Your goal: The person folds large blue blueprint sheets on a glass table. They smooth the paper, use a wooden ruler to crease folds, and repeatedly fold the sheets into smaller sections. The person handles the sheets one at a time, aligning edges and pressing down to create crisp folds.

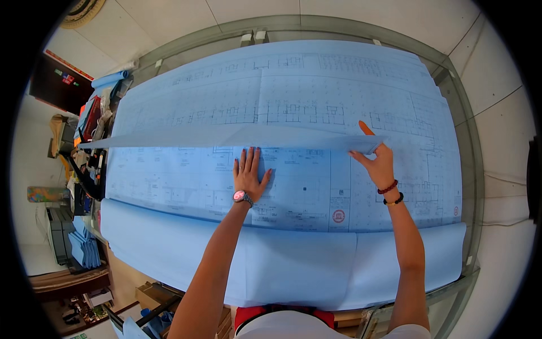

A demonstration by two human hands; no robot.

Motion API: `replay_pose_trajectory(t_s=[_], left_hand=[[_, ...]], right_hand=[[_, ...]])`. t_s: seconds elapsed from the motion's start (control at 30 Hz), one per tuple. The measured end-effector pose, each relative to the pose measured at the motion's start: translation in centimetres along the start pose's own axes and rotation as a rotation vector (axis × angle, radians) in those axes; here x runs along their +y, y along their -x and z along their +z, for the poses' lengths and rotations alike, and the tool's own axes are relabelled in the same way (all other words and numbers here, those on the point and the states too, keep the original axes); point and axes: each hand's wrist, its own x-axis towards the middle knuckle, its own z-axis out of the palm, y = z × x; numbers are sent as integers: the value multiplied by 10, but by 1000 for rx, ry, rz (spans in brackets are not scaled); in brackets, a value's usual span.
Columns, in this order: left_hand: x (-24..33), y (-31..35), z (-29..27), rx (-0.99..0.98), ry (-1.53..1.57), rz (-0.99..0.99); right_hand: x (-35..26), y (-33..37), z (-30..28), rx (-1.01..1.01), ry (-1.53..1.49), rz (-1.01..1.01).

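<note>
Large light-blue drawing sheets (305, 186) printed with fine plan lines lie spread in layers. One sheet has its far edge (226, 137) lifted and folded toward me as a long narrow strip. My left hand (247, 174), a watch on its wrist, lies flat with fingers spread on the sheet just below that strip. At the strip's right end, my right hand (380, 165) pinches the paper between thumb and fingers. An orange pointed piece (366, 127) sticks out beyond the paper there; whether it is a tool or a finger cover, I cannot tell.
The sheets rest on a glass-topped table (466, 169) and hang over its near edge in a curved blank flap (293, 265). Clutter crowds the left side, with a black tape dispenser-like object (84, 175) and folded blue papers (84, 246). A cardboard box (152, 295) stands below.
</note>
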Motion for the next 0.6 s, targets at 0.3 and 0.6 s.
replay_pose_trajectory(t_s=[0.3,0.6], left_hand=[[-53,38,26,-122,100,33],[-24,58,-27,-425,162,-25]], right_hand=[[11,41,13,-113,-50,11],[47,67,6,-188,5,6]])
